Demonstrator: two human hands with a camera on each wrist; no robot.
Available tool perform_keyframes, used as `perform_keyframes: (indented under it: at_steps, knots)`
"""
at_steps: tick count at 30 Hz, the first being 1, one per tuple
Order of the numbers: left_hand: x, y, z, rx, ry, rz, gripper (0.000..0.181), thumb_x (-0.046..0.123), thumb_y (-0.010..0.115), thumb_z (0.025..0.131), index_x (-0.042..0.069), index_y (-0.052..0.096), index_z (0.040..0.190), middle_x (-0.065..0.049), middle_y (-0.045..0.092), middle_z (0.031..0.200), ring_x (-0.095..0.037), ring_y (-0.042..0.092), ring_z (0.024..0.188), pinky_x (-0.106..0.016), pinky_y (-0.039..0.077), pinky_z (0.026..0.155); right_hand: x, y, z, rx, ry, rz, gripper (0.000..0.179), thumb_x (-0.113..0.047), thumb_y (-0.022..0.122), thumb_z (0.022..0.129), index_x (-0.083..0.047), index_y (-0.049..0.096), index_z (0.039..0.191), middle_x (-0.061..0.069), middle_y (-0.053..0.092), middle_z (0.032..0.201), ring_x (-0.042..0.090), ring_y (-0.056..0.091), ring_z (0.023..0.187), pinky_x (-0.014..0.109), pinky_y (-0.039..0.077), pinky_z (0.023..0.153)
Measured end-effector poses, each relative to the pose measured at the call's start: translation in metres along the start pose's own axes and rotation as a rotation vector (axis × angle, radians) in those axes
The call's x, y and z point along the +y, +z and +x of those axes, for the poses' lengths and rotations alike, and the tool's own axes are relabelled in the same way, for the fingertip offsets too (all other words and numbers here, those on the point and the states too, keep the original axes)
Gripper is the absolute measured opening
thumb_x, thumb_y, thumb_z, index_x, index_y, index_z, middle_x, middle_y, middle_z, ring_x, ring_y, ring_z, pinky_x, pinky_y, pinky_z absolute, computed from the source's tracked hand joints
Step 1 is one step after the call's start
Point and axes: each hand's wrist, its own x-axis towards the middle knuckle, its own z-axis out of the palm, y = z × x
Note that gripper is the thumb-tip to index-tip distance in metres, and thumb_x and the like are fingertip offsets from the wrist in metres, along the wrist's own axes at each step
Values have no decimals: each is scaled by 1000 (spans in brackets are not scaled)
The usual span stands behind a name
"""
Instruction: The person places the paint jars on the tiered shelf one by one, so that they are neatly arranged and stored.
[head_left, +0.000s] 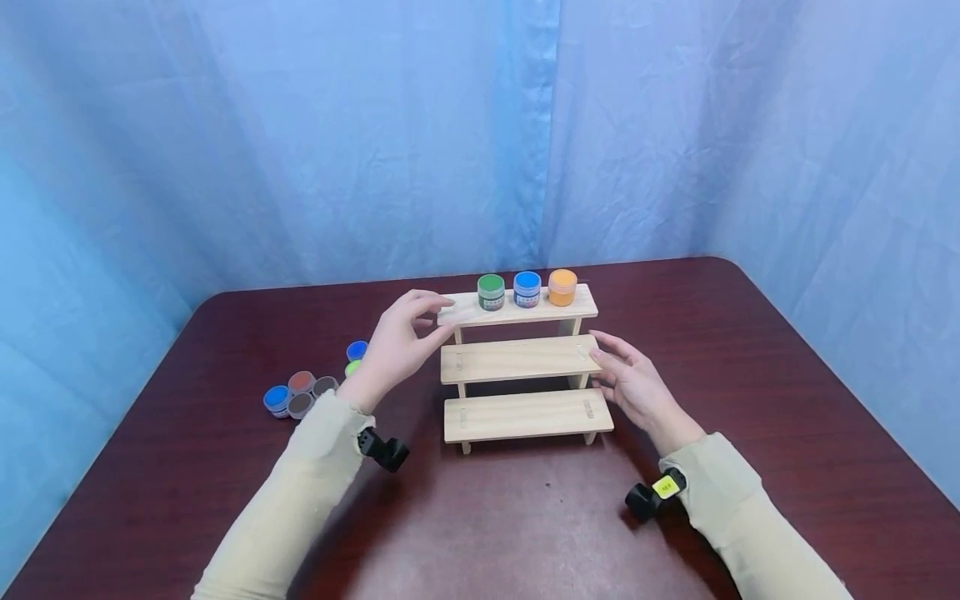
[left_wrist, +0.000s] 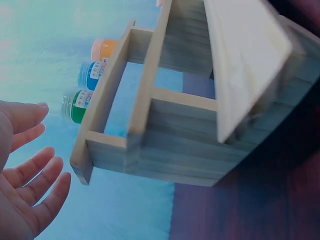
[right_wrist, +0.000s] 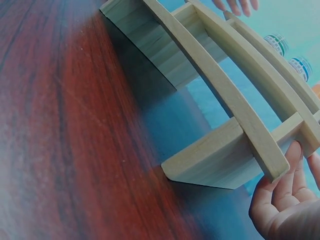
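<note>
**Stepped wooden stand [head_left: 517, 360] lies lengthwise from left hand [head_left: 397, 337] to right hand [head_left: 633, 383]**

From here, the left fingers are parted and empty, just beside the top tier's left end; rightward of them sit the green jar [head_left: 491, 293], nearest, then the blue jar [head_left: 527, 290] and orange jar [head_left: 562, 288]. The right fingers touch the opposite end by the middle tier; whether they grip or merely rest, I can't tell. Loose jars [head_left: 302, 382] cluster leftward of the left fingers, the nearer hand. The stand is pale, grained wood with rounded corners; the jars are squat, clear-walled cylinders. Below the fingers, the table [head_left: 517, 508] is glossy dark red.
</note>
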Motion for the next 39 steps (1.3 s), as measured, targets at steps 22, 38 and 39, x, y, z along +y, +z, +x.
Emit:
perform_keyframes:
  at_steps: [22, 38, 39]
  knots:
    - [-20, -19, -50, 34, -109, -36, 31, 14, 67, 88, 8, 64, 119, -10, 58, 120, -28, 56, 109, -46, 50, 93, -1, -1, -3, 3, -1, 3, 59, -24, 51, 98, -6, 25, 148, -11, 56, 103, 1, 60, 78, 20, 48, 71]
    - [-39, -55, -95, 56, -150, 60, 42, 7, 67, 87, 5, 57, 127, -14, 52, 125, -33, 56, 108, -52, 50, 90, 0, -1, -4, -4, -9, -1, 58, -23, 49, 99, -5, 24, 149, -11, 56, 105, 0, 61, 84, 21, 48, 72]
    - [-40, -57, -97, 59, -149, 71, 42, 6, 68, 86, 4, 58, 127, -15, 53, 124, -34, 56, 107, -52, 50, 89, 1, -1, -4, -5, -8, 1, 58, -23, 49, 99, -5, 24, 149, -12, 56, 105, 0, 61, 84, 21, 48, 72]
